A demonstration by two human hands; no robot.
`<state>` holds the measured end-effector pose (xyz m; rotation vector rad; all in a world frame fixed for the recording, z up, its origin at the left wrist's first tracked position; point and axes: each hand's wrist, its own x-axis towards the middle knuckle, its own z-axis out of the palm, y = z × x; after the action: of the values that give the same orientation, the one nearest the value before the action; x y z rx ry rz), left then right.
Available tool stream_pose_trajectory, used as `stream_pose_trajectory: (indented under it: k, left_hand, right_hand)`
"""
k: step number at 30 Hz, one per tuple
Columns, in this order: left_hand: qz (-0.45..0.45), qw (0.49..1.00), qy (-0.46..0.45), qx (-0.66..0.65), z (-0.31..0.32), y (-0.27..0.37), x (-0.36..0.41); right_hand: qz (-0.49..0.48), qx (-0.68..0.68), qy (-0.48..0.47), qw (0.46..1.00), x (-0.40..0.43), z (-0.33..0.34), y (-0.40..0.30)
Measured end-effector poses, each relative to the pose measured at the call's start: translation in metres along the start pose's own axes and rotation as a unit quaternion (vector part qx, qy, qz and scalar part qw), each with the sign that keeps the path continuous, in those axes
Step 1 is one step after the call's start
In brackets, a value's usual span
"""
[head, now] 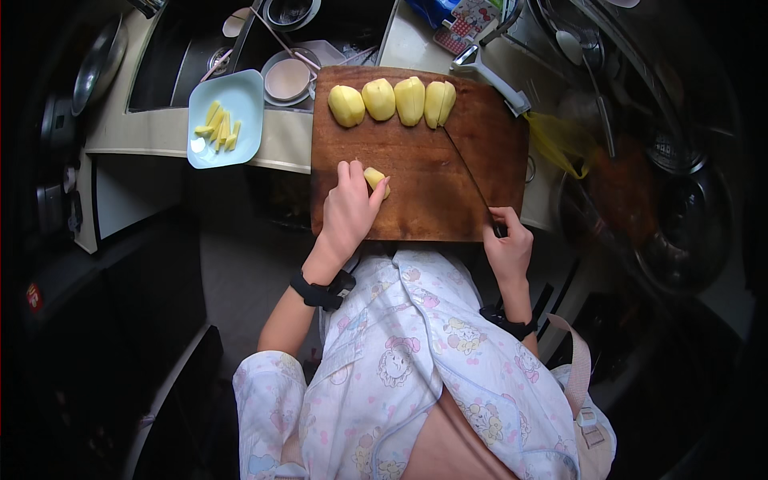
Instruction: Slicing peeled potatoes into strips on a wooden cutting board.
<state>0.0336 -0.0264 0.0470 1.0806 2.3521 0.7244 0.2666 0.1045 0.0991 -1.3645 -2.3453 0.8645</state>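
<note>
My left hand point(353, 201) grips a peeled potato piece point(374, 176) against the wooden cutting board point(420, 198). Its fingers partly hide the piece. At the board's front right, my right hand point(509, 239) is closed around the dark handle of a kitchen knife point(465, 167). The blade appears edge-on as a thin dark line, its tip reaching close to the rightmost peeled potato point(440, 103). That potato shows a lengthwise cut line. Several peeled potatoes, among them the leftmost one point(346, 106), stand in a row along the back of the board.
Left of the board, a pale blue dish point(255, 120) holds several potato sticks, its front overhanging the counter edge. Behind are a sink point(180, 78) and stacked bowls point(288, 79). A white-handled peeler point(495, 81) lies at the board's back right corner, near a yellow plastic bag point(555, 144).
</note>
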Motion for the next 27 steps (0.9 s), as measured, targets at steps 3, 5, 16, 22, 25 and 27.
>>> stream_pose_trajectory:
  k: [3,5,16,22,25,27]
  left_hand:
    - [0.016,0.991,0.035,0.130,-0.001,-0.009,-0.016]
    - [-0.011,0.985,0.043,0.164,0.000,-0.023,-0.025]
    - [0.272,0.962,0.036,0.009,-0.004,-0.055,-0.044]
    - [0.293,0.955,0.035,-0.007,0.000,-0.062,-0.041]
    - [0.304,0.952,0.033,0.003,0.005,-0.066,-0.038]
    - [0.311,0.950,0.031,0.003,0.007,-0.069,-0.038]
  right_hand:
    - [0.025,0.020,-0.047,0.998,-0.002,0.003,-0.014]
    - [0.029,0.018,-0.076,0.997,-0.003,0.007,-0.027]
    - [-0.039,-0.012,-0.184,0.982,-0.040,0.052,-0.078]
    - [-0.041,-0.029,-0.168,0.984,-0.047,0.061,-0.093]
    - [-0.035,-0.047,-0.152,0.987,-0.049,0.066,-0.095]
    - [-0.027,-0.046,-0.153,0.987,-0.050,0.069,-0.096]
